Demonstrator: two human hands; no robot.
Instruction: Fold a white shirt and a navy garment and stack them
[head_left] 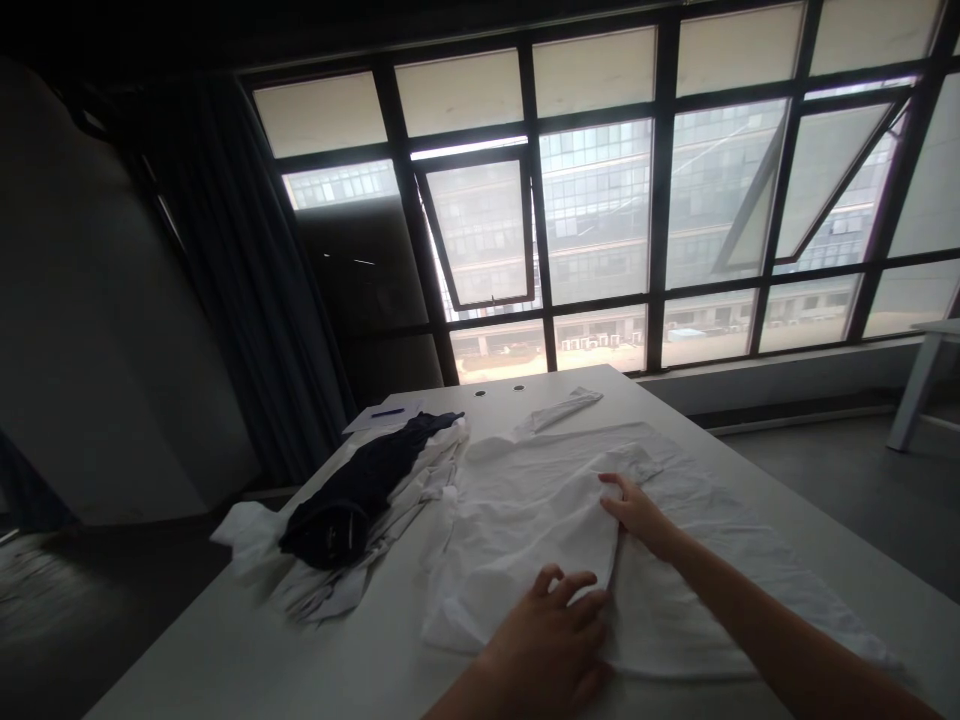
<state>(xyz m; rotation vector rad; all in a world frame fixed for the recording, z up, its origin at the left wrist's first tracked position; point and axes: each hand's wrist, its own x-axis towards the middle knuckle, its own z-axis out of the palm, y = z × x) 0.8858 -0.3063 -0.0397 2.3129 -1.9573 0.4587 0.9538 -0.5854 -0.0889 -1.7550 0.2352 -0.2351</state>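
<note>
A white shirt (525, 530) lies spread across the table, part of it folded over itself toward the left. One sleeve (562, 408) stretches out at the far end. My right hand (634, 512) pinches the raised edge of the folded part, thumb and index finger closed on the cloth. Nearer to me, my left hand (547, 630) bends its fingers over the same edge and grips it; its thumb is hidden. Beside the shirt on the left lies a pile of clothes, with a dark garment (367, 485) on top of pale ones (337, 595).
The white table (180, 650) runs away from me toward large framed windows (592, 220). Paper (360, 420) with a pen (388, 412) on it lies at the far left. A dark blue curtain (240, 280) hangs at left, and another table (922, 370) stands at far right.
</note>
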